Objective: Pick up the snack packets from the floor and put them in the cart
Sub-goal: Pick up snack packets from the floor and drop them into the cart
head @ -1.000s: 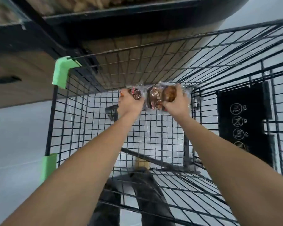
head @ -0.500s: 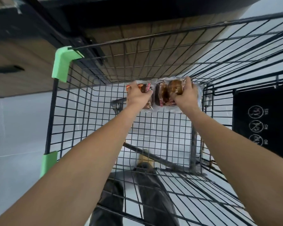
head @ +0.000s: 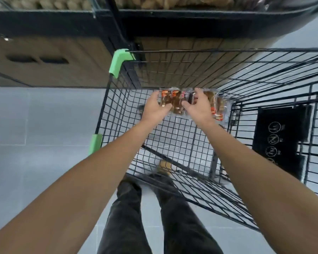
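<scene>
left hand: fingers curled, left end of snack packets gripped.
snack packets: held low inside cart, at far end.
right hand: fingers curled, packet tops gripped.
progress: judged nearly done; release not yet made.

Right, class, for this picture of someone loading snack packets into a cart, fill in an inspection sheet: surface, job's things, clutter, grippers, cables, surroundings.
Surface: grey tiled floor; no packets seen on it.
Job's things: clear plastic snack packets with brown contents and orange-red labels, held in a row inside the black wire cart, at its far end.
Clutter: nothing seen.
Grippers: left hand and right hand both grip the packets.
Cables: nothing seen.
Surroundings: wood-fronted shelf unit beyond the cart; green plastic corner guards on its rim; black panel with white round icons on its right side; the person's dark trousers below.
</scene>
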### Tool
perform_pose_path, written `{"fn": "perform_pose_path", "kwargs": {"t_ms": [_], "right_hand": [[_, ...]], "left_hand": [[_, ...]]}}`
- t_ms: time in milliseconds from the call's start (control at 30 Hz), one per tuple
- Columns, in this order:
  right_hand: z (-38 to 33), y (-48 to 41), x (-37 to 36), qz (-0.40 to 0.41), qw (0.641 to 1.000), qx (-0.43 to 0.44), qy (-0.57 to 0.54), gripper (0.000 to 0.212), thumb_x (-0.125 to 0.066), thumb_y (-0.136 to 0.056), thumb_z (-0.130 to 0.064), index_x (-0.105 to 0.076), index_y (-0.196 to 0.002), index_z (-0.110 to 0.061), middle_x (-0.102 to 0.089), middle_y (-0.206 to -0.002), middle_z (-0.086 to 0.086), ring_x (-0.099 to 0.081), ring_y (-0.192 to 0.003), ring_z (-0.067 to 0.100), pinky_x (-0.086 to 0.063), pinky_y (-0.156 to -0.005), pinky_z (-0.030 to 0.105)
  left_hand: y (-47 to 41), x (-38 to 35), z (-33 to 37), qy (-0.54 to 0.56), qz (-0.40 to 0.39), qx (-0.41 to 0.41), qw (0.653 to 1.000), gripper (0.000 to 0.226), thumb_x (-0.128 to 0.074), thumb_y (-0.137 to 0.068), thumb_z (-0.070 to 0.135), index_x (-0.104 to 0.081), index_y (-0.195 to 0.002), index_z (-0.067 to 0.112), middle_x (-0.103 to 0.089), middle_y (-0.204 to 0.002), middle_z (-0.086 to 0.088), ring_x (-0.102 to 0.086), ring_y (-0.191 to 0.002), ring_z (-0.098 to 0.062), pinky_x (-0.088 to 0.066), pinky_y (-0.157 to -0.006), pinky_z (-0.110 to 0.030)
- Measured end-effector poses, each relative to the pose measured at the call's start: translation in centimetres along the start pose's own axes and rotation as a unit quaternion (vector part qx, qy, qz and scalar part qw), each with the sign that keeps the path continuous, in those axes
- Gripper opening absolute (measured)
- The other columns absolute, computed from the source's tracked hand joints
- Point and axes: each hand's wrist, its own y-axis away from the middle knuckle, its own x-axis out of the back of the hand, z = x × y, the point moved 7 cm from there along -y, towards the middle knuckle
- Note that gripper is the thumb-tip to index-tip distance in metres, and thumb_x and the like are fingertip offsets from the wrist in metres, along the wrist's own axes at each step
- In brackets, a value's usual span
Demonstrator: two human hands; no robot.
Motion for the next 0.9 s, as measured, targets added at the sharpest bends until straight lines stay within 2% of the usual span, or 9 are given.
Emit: {"fn": "perform_pose_path", "kwargs": {"t_ms": [33,100,167,233,333,433,567,767,900], "right_hand": [[-1.1,1.0,-0.5,-0.008,1.0,0.008,0.0,0.069,-0.066,-0.087,-0.022,-0.033,-0.145,-0.009,-0.044,-0.144,0.009,-0.042,-0.132,0.023,-0.034,-0.112,0.037],[-3.8,3.3,-1.6,-0.023,0.999,0.033,-0.007,0.063,-0.066,-0.088,-0.018,-0.037,-0.142,-0.006,-0.048,-0.139,0.01,-0.045,-0.129,0.022,-0.036,-0.107,0.03],[-6.6,5.6,-3.4,-0.052,0.997,0.053,-0.012,0.062,-0.065,-0.088,-0.016,-0.037,-0.142,-0.006,-0.05,-0.137,0.009,-0.046,-0.127,0.021,-0.035,-0.103,0.026],[-9.4,7.9,-5.8,-0.089,0.994,0.069,-0.01,0.067,-0.065,-0.088,-0.018,-0.033,-0.146,-0.01,-0.047,-0.139,0.008,-0.044,-0.128,0.02,-0.035,-0.103,0.026],[-14.0,11.5,-9.1,-0.132,0.985,0.11,0.005,0.067,-0.065,-0.089,-0.018,-0.032,-0.146,-0.012,-0.046,-0.141,0.008,-0.044,-0.129,0.021,-0.038,-0.105,0.031],[-18.2,15.3,-12.9,-0.185,0.97,0.155,0.023,0.065,-0.064,-0.089,-0.017,-0.032,-0.146,-0.012,-0.047,-0.139,0.009,-0.048,-0.123,0.021,-0.041,-0.103,0.034],[-23.0,20.2,-19.1,-0.252,0.943,0.203,0.075,0.065,-0.065,-0.089,-0.022,-0.034,-0.145,-0.016,-0.051,-0.13,0.007,-0.051,-0.117,0.021,-0.043,-0.095,0.031],[-30.1,29.9,-30.6,-0.324,0.908,0.24,0.116,0.064,-0.066,-0.088,-0.02,-0.035,-0.144,-0.014,-0.049,-0.13,0.006,-0.049,-0.107,0.012,-0.037,-0.085,0.02],[-33.9,36.4,-38.8,-0.34,0.887,0.275,0.145,0.061,-0.068,-0.086,-0.021,-0.041,-0.14,-0.012,-0.053,-0.125,0.008,-0.053,-0.104,0.015,-0.038,-0.083,0.021]], "left_hand": [[1.1,1.3,-0.2,-0.002,0.004,0.001,1.0,0.059,-0.064,-0.088,0.02,-0.036,-0.14,0.013,-0.046,-0.14,-0.003,-0.045,-0.126,-0.019,-0.033,-0.095,-0.021],[3.5,4.2,-0.3,0.001,0.023,-0.009,1.0,0.065,-0.064,-0.088,0.024,-0.033,-0.144,0.014,-0.039,-0.147,-0.006,-0.04,-0.133,-0.022,-0.034,-0.109,-0.034],[5.9,7.4,-0.6,0.013,0.057,-0.023,0.998,0.064,-0.063,-0.088,0.022,-0.033,-0.144,0.014,-0.04,-0.147,-0.004,-0.039,-0.134,-0.02,-0.033,-0.111,-0.037],[8.1,10.9,-1.1,0.059,0.09,-0.033,0.994,0.061,-0.064,-0.088,0.017,-0.036,-0.142,0.013,-0.045,-0.14,-0.001,-0.045,-0.127,-0.016,-0.035,-0.109,-0.031],[11.3,17.1,-2.5,0.124,0.14,-0.037,0.982,0.056,-0.064,-0.087,0.014,-0.039,-0.137,0.014,-0.049,-0.123,0.007,-0.049,-0.106,-0.006,-0.042,-0.094,-0.022],[14.2,23.2,-5.9,0.143,0.17,-0.027,0.975,0.062,-0.066,-0.087,0.017,-0.035,-0.14,0.014,-0.045,-0.136,-0.003,-0.047,-0.117,-0.017,-0.042,-0.1,-0.033],[19.0,30.0,-12.9,0.166,0.205,0.018,0.964,0.063,-0.065,-0.088,0.017,-0.034,-0.141,0.01,-0.042,-0.141,-0.008,-0.047,-0.121,-0.022,-0.037,-0.092,-0.024],[27.3,40.2,-24.5,0.234,0.269,0.07,0.932,0.061,-0.064,-0.088,0.017,-0.036,-0.141,0.01,-0.043,-0.14,-0.007,-0.048,-0.123,-0.026,-0.039,-0.094,-0.028],[32.7,47.2,-31.8,0.239,0.294,0.099,0.92,0.059,-0.064,-0.088,0.02,-0.038,-0.14,0.012,-0.045,-0.14,-0.005,-0.052,-0.12,-0.025,-0.04,-0.097,-0.031]]}}
